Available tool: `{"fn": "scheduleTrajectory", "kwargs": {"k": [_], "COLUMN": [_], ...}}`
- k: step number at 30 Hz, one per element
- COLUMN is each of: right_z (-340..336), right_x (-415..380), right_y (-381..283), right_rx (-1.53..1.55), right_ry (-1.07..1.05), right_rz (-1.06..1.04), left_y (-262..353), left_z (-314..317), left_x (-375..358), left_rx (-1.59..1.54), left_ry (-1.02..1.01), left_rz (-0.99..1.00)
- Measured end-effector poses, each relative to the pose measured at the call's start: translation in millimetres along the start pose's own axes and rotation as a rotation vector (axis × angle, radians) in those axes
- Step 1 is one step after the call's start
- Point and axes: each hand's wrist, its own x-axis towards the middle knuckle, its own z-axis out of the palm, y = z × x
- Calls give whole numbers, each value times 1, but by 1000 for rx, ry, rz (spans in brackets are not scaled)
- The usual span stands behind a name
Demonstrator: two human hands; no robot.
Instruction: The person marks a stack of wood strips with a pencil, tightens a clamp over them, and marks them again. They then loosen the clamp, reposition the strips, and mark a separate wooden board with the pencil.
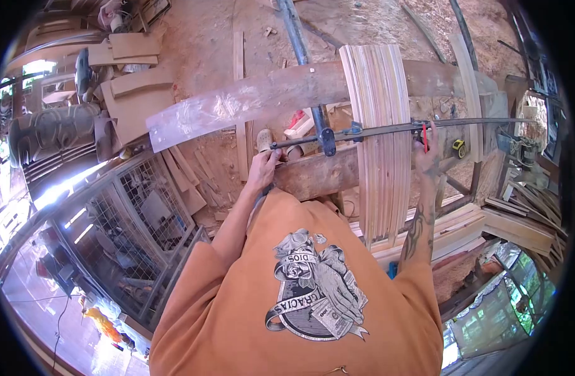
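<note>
From my remote seat I see a thick stack of long wooden strips [378, 94], pale tan with pinkish and darker streaks, set face to face with their edges up. It lies across a weathered far plank [237, 106] and a brown near plank [319, 174], ahead of the torso and right of centre. A dark, slender bar clamp [388, 130] spans the stack crosswise, reaching out past both sides. My hands are well apart, one on either side of the strips. The left hand [263, 169] is closed, thumb and fingers pinching the bar's left end. The right hand [427, 160] is curled at the clamp's red handle [425, 138], just beside the stack; I cannot tell how tightly its fingers close.
</note>
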Motion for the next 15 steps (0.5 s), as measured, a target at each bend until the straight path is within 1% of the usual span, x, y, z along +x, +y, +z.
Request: {"fn": "scheduleTrajectory", "kwargs": {"k": [3, 5, 6, 9, 11, 12, 14, 15], "right_z": [3, 5, 6, 6, 8, 9, 3, 2], "right_x": [-2, -3, -2, -3, 1, 2, 1, 2], "right_y": [-1, -9, -8, -1, 10, 10, 11, 11], "right_rx": [-33, -88, -65, 15, 84, 63, 11, -3], "right_ry": [26, 56, 54, 52, 48, 37, 17, 25], "right_rz": [-24, -70, -58, -33, -46, -21, 34, 12], "left_y": [2, 1, -4, -11, -4, -1, -1, -2], "left_z": [-1, -4, -5, -10, -19, -23, -23, -21], "left_x": [-1, -4, -4, -10, -20, -23, -27, -27], "left_rx": [-247, -179, -143, -169, -166, -163, -108, -82], "left_ry": [-34, -49, -57, -96, -169, -207, -208, -212], "left_rz": [-23, 15, 34, 42, -7, -29, -65, -85]}}
